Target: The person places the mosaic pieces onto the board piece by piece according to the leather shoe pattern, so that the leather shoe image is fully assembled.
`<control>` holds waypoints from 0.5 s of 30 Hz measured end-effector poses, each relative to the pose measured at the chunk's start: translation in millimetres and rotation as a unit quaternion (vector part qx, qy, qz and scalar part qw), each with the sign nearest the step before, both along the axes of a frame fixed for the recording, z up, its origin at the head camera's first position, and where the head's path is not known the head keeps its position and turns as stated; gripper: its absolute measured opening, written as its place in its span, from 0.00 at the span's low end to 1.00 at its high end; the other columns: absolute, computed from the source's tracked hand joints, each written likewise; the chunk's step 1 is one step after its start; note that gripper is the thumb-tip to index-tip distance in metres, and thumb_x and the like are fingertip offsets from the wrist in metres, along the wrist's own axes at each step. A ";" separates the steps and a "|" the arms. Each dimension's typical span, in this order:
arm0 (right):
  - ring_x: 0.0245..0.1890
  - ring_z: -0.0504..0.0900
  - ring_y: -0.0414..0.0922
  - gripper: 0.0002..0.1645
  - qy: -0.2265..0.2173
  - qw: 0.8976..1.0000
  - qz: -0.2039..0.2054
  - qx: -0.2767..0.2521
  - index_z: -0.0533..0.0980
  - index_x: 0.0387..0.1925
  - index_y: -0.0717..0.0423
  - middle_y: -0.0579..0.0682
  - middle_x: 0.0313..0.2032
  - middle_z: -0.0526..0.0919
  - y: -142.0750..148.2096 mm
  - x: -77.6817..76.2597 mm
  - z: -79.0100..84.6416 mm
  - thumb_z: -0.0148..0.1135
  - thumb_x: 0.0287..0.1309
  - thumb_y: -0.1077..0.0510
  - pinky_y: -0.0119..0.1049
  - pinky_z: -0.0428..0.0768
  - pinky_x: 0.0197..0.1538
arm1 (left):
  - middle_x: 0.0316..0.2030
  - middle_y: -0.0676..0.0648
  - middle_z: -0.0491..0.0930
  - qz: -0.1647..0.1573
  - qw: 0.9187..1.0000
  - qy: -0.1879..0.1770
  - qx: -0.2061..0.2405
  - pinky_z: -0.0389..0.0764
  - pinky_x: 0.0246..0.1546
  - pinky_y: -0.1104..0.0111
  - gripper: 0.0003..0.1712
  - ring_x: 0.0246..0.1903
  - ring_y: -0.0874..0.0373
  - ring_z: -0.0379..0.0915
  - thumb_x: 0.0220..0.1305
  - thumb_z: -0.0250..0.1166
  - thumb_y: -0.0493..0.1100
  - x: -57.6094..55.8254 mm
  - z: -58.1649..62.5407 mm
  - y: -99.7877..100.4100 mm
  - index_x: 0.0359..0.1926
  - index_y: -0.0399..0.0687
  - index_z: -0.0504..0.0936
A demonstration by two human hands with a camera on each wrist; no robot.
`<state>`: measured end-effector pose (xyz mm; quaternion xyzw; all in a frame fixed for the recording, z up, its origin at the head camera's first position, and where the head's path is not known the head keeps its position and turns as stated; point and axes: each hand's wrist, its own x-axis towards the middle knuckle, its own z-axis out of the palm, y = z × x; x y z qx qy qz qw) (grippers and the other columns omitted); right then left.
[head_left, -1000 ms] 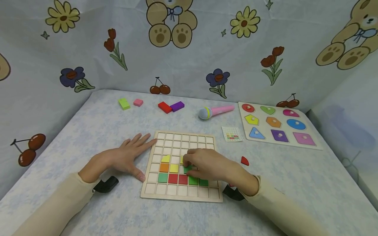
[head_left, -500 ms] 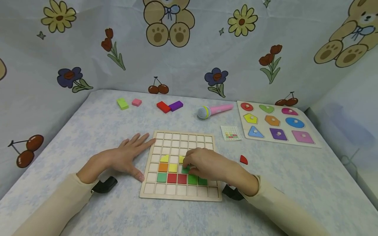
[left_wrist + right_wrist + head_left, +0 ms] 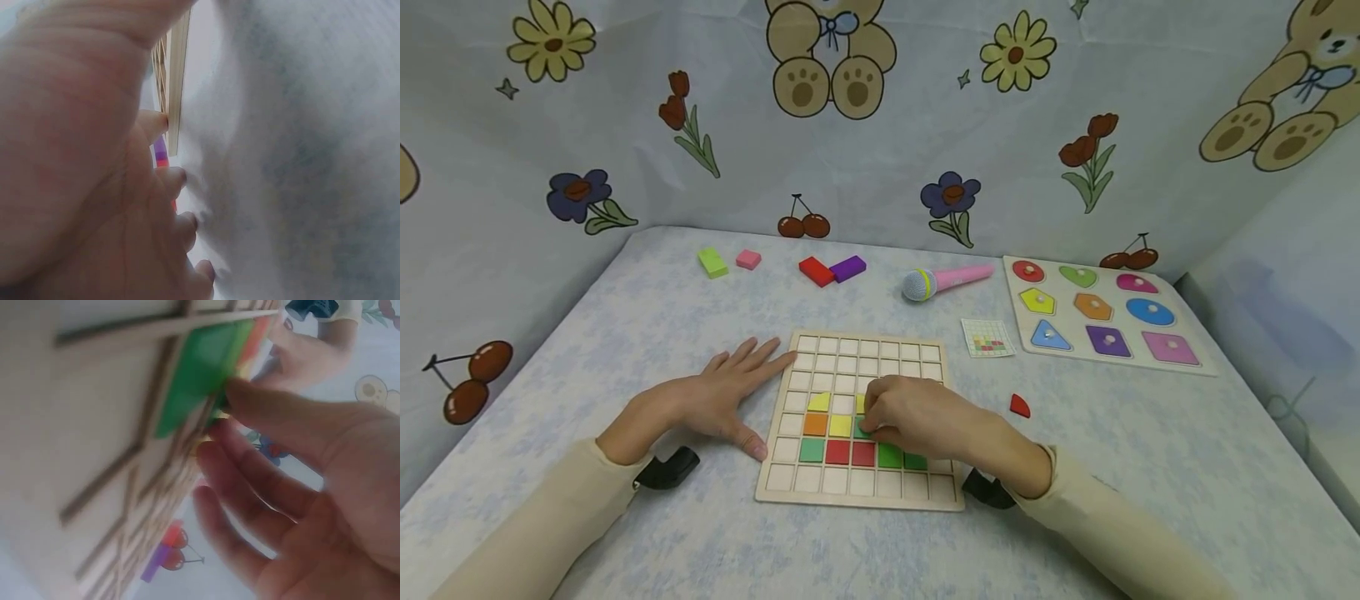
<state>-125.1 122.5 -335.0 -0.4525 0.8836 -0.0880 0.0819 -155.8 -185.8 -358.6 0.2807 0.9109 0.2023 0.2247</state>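
Note:
A wooden grid board (image 3: 859,492) lies on the table with yellow, orange, red and green tiles in some of its cells. My right hand (image 3: 928,421) is over the board, pinching a green square tile (image 3: 861,428) between thumb and fingertips, just right of a yellow tile (image 3: 840,426). My left hand (image 3: 711,410) rests spread on the table, its thumb and index fingertip at the board's left edge. In the right wrist view, thumb and index finger meet at the grid, beyond a seated green tile (image 3: 200,372). The right hand hides several cells.
A small printed pattern card (image 3: 988,338) and a red quarter-circle piece (image 3: 1019,406) lie right of the board. Behind are a toy microphone (image 3: 947,281), a red block (image 3: 816,272), a purple block (image 3: 848,268), a green block (image 3: 712,263), a pink block (image 3: 748,260) and a shape puzzle (image 3: 1108,312).
The green tile has slid slightly left with my right fingertips, closer to the yellow tile. My left hand has stayed in place.

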 end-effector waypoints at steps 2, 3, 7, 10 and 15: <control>0.40 0.78 0.36 0.10 -0.006 1.000 -0.001 0.009 0.88 0.44 0.45 0.41 0.40 0.82 1.8 0.1 1.2 0.71 0.60 0.55 0.28 0.80 0.43 | 0.79 0.34 0.34 -0.001 1.000 -0.002 -0.001 0.32 0.68 0.30 0.76 0.76 0.30 0.23 0.39 0.79 0.70 -0.2 -1.4 -0.1 0.80 0.49 0.45; 0.42 0.78 0.37 0.11 -0.011 1.000 -0.003 0.015 0.88 0.46 0.45 0.42 0.42 0.82 3.5 0.3 2.2 0.71 0.61 0.54 0.29 0.81 0.45 | 0.79 0.35 0.34 -0.002 1.000 -0.002 -0.002 0.33 0.68 0.30 0.76 0.76 0.30 0.23 0.40 0.79 0.70 -0.4 -2.1 0.0 0.80 0.49 0.45; 0.48 0.79 0.38 0.16 -0.036 0.999 -0.023 0.029 0.84 0.53 0.45 0.42 0.49 0.83 15.4 0.1 5.2 0.67 0.64 0.50 0.36 0.80 0.53 | 0.80 0.35 0.34 -0.007 1.000 -0.003 -0.001 0.33 0.68 0.30 0.76 0.76 0.30 0.22 0.40 0.78 0.70 -1.0 -4.0 0.4 0.80 0.50 0.45; 0.49 0.79 0.38 0.17 -0.044 0.998 -0.036 0.032 0.83 0.54 0.45 0.42 0.51 0.83 29.9 1.3 6.9 0.66 0.65 0.49 0.38 0.80 0.54 | 0.80 0.35 0.34 -0.006 1.000 -0.003 -0.002 0.33 0.68 0.30 0.76 0.76 0.30 0.23 0.40 0.78 0.70 -0.7 -3.1 0.0 0.80 0.50 0.44; 0.47 0.79 0.38 0.18 -0.057 0.994 -0.085 0.040 0.83 0.53 0.44 0.40 0.49 0.82 59.5 8.9 10.5 0.69 0.62 0.49 0.39 0.81 0.51 | 0.79 0.34 0.35 -0.004 1.000 0.002 0.004 0.33 0.68 0.30 0.76 0.76 0.30 0.23 0.40 0.79 0.69 0.0 0.3 -1.9 0.80 0.48 0.45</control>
